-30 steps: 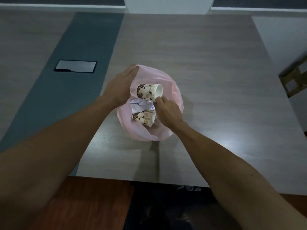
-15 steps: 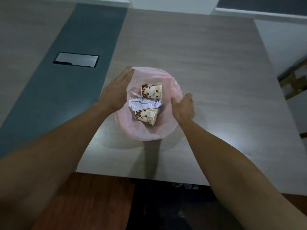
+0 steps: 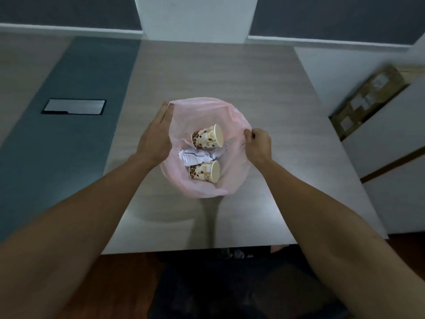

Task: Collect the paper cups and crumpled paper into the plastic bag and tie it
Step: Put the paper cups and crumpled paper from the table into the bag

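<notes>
Since half a second ago my right hand (image 3: 258, 145) has curled from an open palm into a loose fist, fingers pinching the right rim of the thin, translucent pink plastic bag (image 3: 232, 116). My left hand (image 3: 155, 137) stays flat and open, fingers straight and together, pressed against the outside of the bag's left wall and gripping nothing.

That bag sits mouth-up on the pale wood-grain worktop (image 3: 276, 88), its soft film spread into a wide, wrinkled ring. Inside it lie two tapered paper cups printed with brown coffee beans, both on their sides with long axes running left to right and open mouths pointing right. Farther from me is the upper paper cup (image 3: 207, 139); nearer me is the lower paper cup (image 3: 203, 171). Between them, touching both, rests the crumpled white paper (image 3: 195, 155), a creased, irregular wad lying roughly crosswise.

A flat grey rectangular panel (image 3: 74, 106) sits flush in the dark strip to the left.
</notes>
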The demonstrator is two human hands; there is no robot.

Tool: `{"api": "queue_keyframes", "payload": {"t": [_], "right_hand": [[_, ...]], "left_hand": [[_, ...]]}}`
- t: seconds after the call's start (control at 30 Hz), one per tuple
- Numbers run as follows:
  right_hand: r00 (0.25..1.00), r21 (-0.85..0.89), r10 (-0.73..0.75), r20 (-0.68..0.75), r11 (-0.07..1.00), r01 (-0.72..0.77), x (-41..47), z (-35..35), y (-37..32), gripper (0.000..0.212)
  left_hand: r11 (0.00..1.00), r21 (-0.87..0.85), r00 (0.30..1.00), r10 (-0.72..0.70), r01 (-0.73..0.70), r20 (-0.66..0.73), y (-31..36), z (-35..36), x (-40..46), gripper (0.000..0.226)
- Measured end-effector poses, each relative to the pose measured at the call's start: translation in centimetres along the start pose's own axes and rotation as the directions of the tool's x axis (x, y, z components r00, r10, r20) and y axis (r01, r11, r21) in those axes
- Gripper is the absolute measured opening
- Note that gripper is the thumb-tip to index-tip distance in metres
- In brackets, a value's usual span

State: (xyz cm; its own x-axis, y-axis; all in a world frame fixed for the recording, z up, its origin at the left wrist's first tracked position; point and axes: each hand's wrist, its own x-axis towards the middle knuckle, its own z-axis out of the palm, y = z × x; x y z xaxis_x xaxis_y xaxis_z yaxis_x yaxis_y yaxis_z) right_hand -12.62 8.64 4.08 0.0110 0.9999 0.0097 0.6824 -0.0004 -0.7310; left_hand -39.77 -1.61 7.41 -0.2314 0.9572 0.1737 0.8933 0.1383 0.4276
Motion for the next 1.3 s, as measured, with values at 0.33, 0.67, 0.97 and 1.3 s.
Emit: {"api": "queue_keyframes", "payload": {"t": [0.33,0.67,0.97,1.3], "right_hand": [[0.993,-0.015,0.001,-0.121,1.0,-0.002,2.2,-11.1,8.1,0.042],[0.998,-0.014,0.053,-0.036,0.998,-0.054,2.7,-14.6,17.2,0.036],[0.991,-0.004,0.107,-0.077,0.994,-0.107,2.0,-14.9,19.7,0.034],[0.994,-0.187,0.016,-0.106,0.982,-0.036,0.0,-15.6,18.7,0.05]], "left_hand": [[0.992,-0.082,0.994,0.089,-0.094,-0.069,12.5,5.3,0.6,0.095],[0.998,-0.016,0.995,0.064,-0.063,0.071,17.2,11.8,-2.0,0.087],[0.962,0.228,0.975,0.103,-0.148,0.197,16.4,12.6,-3.7,0.114],[0.925,0.37,0.989,0.033,-0.085,0.143,16.9,11.6,-6.3,0.089]]}}
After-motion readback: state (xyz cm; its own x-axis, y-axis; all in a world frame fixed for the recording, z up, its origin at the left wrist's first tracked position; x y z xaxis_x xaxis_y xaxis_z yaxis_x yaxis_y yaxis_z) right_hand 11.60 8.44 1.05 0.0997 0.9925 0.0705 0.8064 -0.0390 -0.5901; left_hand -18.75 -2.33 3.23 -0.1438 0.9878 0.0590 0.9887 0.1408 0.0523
